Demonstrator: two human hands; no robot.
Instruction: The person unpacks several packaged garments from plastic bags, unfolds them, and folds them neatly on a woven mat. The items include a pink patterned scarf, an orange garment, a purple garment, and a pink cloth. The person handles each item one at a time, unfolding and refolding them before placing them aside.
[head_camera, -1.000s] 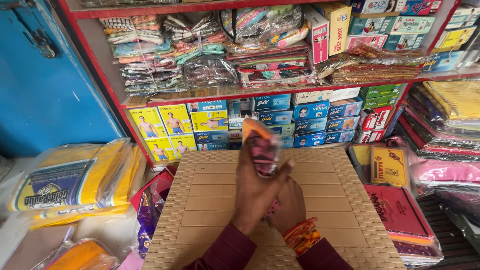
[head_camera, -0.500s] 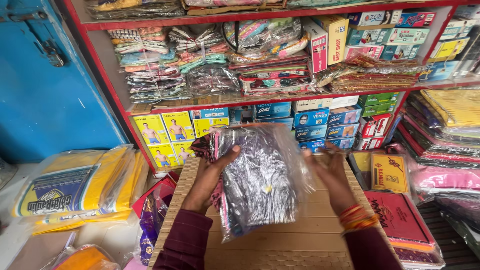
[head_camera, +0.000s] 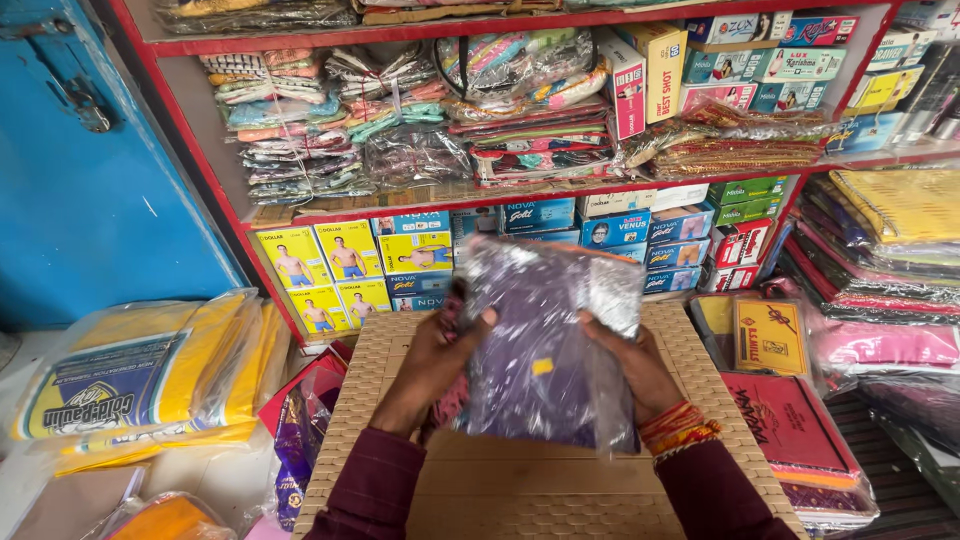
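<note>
Clear purple-filled packet (head_camera: 545, 350) between left hand (head_camera: 430, 365) and right hand (head_camera: 635, 365) grip.

Glossy crinkled plastic packet (head_camera: 545, 350) — purple cloth inside, matt woven-textured table (head_camera: 700, 345)

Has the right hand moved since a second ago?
Yes. The right hand has swung out right, away from the middle of the woven stool top, and now grips the clear plastic packet.

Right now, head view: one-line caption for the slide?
Both hands, left hand and right hand, hold a clear plastic-wrapped purple garment above a woven stool facing stocked shelves.
</note>
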